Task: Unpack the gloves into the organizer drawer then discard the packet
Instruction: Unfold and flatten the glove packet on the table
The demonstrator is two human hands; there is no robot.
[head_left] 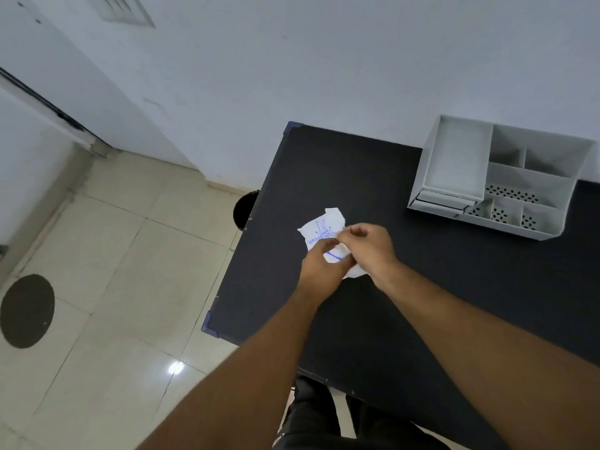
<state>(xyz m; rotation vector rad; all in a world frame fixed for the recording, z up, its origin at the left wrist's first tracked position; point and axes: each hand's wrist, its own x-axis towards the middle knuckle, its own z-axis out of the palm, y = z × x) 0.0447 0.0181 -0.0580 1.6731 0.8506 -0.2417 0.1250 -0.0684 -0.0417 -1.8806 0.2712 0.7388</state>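
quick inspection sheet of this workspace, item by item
surface: black table, mostly bare
job's things: white glove packet with blue print, held above the table; grey organizer at the far right, its compartments look empty, drawer looks shut
clutter: nothing seen
grippers: left hand and right hand both pinch the packet
cables: nothing seen
surroundings: tiled floor, white wall, dark bin by the table's left edge, dark round patch on the floor

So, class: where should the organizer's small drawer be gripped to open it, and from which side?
Grip the drawer front, the narrow strip low on the white organizer, under the large tray. It faces the near-left, so come from the person's side and pull towards the bare tabletop. No handle is discernible. Both hands are shut on the glove packet.
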